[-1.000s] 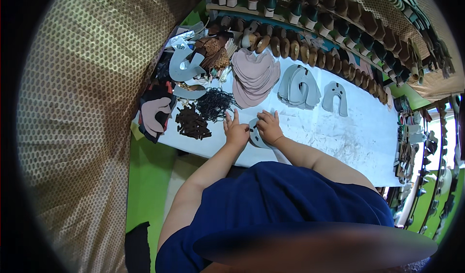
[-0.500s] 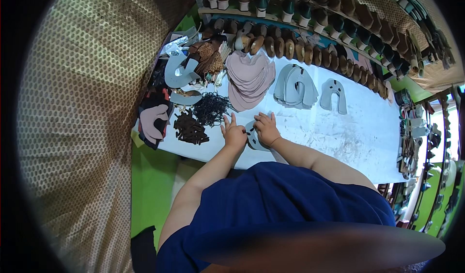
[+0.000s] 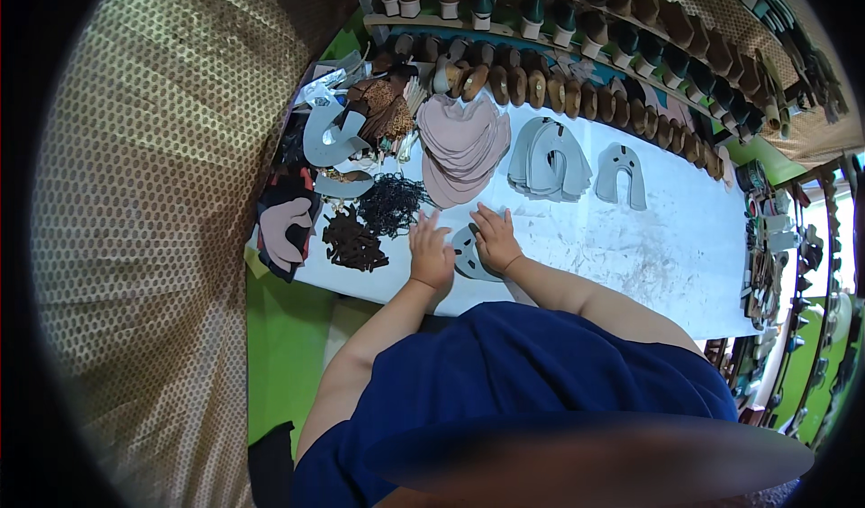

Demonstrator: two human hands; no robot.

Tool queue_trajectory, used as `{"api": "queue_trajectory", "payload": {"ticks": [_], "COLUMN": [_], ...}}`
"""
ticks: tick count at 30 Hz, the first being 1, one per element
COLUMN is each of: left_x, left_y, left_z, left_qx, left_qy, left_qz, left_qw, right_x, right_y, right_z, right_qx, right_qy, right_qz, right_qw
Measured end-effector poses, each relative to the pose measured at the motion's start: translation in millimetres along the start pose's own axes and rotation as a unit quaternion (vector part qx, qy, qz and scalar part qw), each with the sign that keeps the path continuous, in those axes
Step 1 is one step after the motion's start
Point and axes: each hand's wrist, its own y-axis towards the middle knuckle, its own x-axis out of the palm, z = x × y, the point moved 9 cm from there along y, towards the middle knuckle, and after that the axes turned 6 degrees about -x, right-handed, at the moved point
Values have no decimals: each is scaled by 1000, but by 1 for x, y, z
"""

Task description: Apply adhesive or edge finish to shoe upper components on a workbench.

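In front of me on the white table lies a grey curved shoe-upper piece (image 3: 466, 258) with small dark strips on it. My right hand (image 3: 496, 240) rests on its right side, fingers stretched out. Just left of the piece is my left hand (image 3: 432, 254), its fingers spread and slightly blurred, with nothing visible in them. Beyond that hand lie a tangle of black cords (image 3: 391, 204) and a heap of short dark brown strips (image 3: 353, 240). A similar grey piece with dark strips (image 3: 621, 176) lies farther off to the right.
Stacked pinkish pieces (image 3: 464, 143) and stacked grey pieces (image 3: 548, 158) lie at the back of the table (image 3: 685, 238). Mixed materials (image 3: 383, 107) crowd the left end. Rows of shoes and shoe lasts (image 3: 572, 98) line the far side; a patterned curtain (image 3: 171, 238) hangs on the left.
My left hand has come off the grey piece's left edge, moved slightly left and spread its fingers. More of the piece now shows. My right hand has stayed on it.
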Motion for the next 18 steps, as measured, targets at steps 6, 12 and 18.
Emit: {"api": "queue_trajectory", "payload": {"ticks": [6, 12, 18], "left_x": [65, 63, 10], "left_y": [-42, -41, -38], "left_z": [14, 11, -33], "left_qx": [76, 79, 11], "left_qy": [202, 237, 225], "left_qz": [-288, -272, -249], "left_qw": [933, 929, 942], "right_x": [0, -4, 3], "right_y": [0, 1, 3], "right_z": [1, -2, -5], "right_qx": [5, 5, 11], "right_qy": [13, 7, -23], "right_qz": [0, 5, -48], "right_qw": [1000, 1000, 999]}}
